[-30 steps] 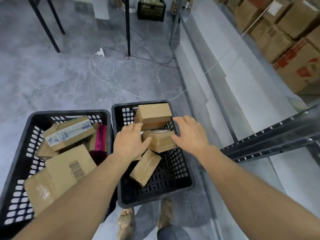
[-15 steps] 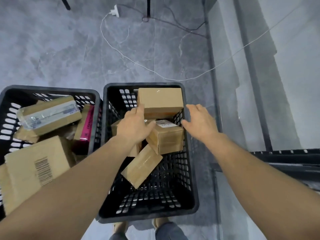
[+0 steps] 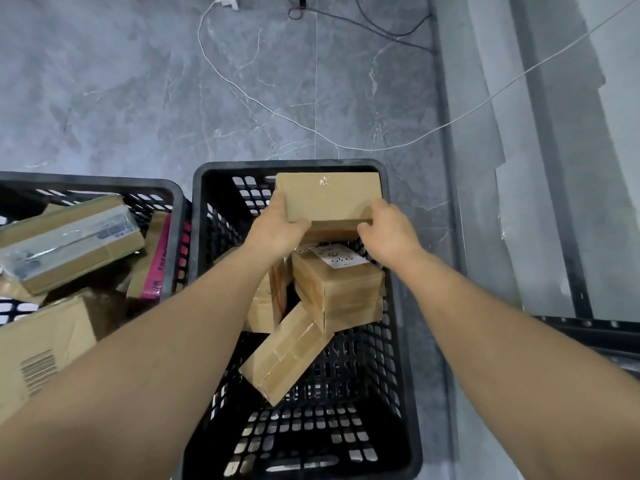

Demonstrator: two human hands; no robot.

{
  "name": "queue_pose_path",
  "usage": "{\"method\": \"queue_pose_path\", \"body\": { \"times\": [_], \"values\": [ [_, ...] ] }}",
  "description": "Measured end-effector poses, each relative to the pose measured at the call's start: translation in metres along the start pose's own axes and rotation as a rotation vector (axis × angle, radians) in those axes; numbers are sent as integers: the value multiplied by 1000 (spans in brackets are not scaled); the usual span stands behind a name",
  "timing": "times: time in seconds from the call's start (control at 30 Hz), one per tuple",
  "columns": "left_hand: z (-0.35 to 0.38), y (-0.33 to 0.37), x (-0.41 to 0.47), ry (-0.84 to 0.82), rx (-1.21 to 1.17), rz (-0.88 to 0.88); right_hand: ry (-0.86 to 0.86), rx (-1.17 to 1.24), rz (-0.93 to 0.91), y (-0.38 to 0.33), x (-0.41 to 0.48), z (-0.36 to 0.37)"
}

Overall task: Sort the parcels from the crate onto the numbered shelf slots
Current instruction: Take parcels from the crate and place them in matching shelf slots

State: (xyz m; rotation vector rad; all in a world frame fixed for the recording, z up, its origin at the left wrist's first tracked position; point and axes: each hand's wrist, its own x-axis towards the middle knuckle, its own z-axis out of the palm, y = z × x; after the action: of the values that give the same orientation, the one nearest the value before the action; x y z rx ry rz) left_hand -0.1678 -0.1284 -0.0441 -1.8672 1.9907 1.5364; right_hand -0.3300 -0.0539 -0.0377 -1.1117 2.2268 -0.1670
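Both hands grip a plain brown cardboard parcel (image 3: 329, 197) at the far edge of a black slotted plastic crate (image 3: 214, 216): the left hand (image 3: 277, 230) curls round its left end, the right hand (image 3: 389, 230) round its right. Other brown parcels (image 3: 341, 289) lie beneath.

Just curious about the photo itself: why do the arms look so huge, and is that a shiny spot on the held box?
Head view: the wide-angle lens swells the near forearms; glare glints on the box that the left hand and right hand grip, and on the wrapped parcel in the left crate; lighting is soft, shadows faint.
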Motion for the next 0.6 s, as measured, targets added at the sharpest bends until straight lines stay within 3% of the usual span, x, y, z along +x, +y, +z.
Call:
{"method": "queue_pose_path", "body": {
  "times": [0.1,0.23,0.33,0.47,0.6],
  "values": [
    [-4,-4,3,-2,-70,13,51,51,69,-1,2,8],
    [-6,-17,0,50,-262,-134,104,187,114,-2,1,11],
    [-9,-29,-11,60,-338,-272,31,313,149,-6,-10,9],
    [-20,-36,-27,101,-395,-340,-49,513,290,-12,-29,9],
    [-33,-39,-50,209,-476,-345,-137,859,414,-18,-57,17]
  ]
}}
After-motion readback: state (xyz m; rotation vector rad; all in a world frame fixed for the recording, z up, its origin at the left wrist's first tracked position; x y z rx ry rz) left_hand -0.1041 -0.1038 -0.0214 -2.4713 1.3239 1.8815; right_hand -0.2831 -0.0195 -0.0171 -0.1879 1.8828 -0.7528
